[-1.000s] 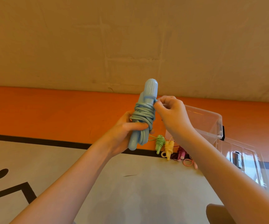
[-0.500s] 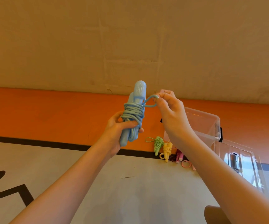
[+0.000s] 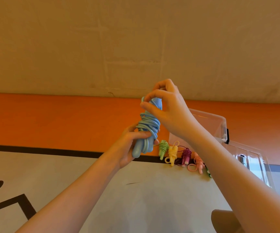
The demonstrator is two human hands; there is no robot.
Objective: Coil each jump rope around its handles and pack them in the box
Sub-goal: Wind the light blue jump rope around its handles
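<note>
My left hand [image 3: 130,145] grips the lower end of the light blue jump rope [image 3: 148,126], whose two handles stand upright with the cord wound round their middle. My right hand [image 3: 166,108] is over the top of the handles and pinches a loop of the blue cord there. On the floor behind lie several coiled ropes in a row: a green rope [image 3: 163,147], a yellow rope [image 3: 173,154], a purple rope [image 3: 186,155] and a pink rope [image 3: 198,163]. The clear plastic box [image 3: 220,126] stands at the right, partly hidden by my right forearm.
The box's clear lid [image 3: 253,163] lies on the floor to the right of the box. An orange band [image 3: 51,121] runs along the foot of the wall, with a black line [image 3: 43,151] at its lower edge. Grey floor with black markings [image 3: 9,204] spreads at the left.
My right hand has carried the loop of blue cord from the right side of the handles up over their tops. The left hand and bundle stayed about where they were.
</note>
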